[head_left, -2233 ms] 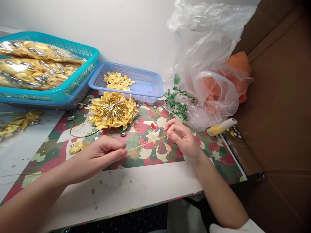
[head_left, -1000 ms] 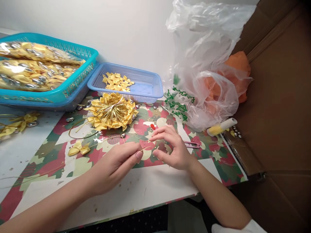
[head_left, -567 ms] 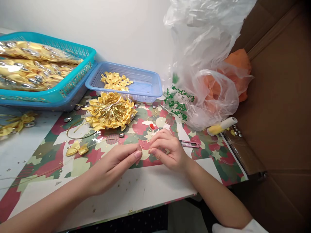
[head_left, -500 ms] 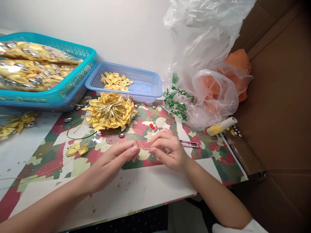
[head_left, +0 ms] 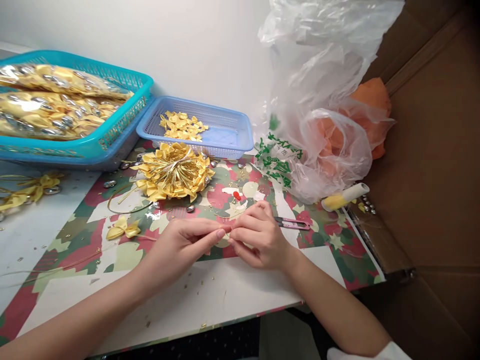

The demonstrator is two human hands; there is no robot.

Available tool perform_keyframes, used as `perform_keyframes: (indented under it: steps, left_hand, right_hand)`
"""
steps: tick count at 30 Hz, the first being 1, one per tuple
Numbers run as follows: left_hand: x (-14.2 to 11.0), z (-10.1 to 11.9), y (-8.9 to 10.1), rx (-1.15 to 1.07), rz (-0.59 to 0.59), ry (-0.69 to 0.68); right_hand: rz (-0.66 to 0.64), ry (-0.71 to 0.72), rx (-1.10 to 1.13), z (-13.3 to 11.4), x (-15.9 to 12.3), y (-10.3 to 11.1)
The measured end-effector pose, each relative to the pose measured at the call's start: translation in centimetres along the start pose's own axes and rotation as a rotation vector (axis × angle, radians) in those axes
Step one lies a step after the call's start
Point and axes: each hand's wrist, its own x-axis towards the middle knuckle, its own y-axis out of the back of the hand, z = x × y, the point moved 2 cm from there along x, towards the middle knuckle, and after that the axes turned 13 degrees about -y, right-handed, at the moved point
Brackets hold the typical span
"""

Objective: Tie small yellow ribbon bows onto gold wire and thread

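Note:
My left hand is closed, thumb and forefinger pinching a thin gold cord over the front part of the table. This cord runs back left to a yellow ribbon bow lying on the patterned sheet. Fingertip to fingertip with it, my right hand also pinches the cord; the short piece between them is mostly hidden by fingers. Just right of my right hand lies a pair of pink-handled thread snips, its tip partly behind the hand. A round bundle of yellow bows with gold cords lies beyond my hands.
A blue basket with loose yellow bows stands at the back. A teal basket at left bears bagged bows. Crumpled plastic bags and a white-and-yellow tube lie right, beside a cardboard box. Silver beads lie scattered.
My hands were apart with the cord stretched between them; now their fingertips meet. My right hand's fingers spread a second ago and have closed again. The snips have come into view beside it.

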Motion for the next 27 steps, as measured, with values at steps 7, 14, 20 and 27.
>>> perform_keyframes:
  steps: [7,14,20,27]
  left_hand:
    - [-0.2,-0.5,-0.8,0.242,-0.132,-0.303]
    - [-0.3,0.2,-0.2,0.050,-0.046,-0.056]
    - [-0.1,0.2,-0.2,-0.165,0.046,0.094]
    - [-0.2,0.1,-0.4,-0.237,0.132,0.179]
  right_hand:
    - [-0.020,0.007,-0.035,-0.1,0.0,0.0]
    - [-0.171,-0.362,0.381,0.7,0.3,0.0]
    - [-0.284,-0.428,0.637,0.4,0.5,-0.8]
    - [-0.236,-0.408,0.589,0.2,0.4,-1.4]
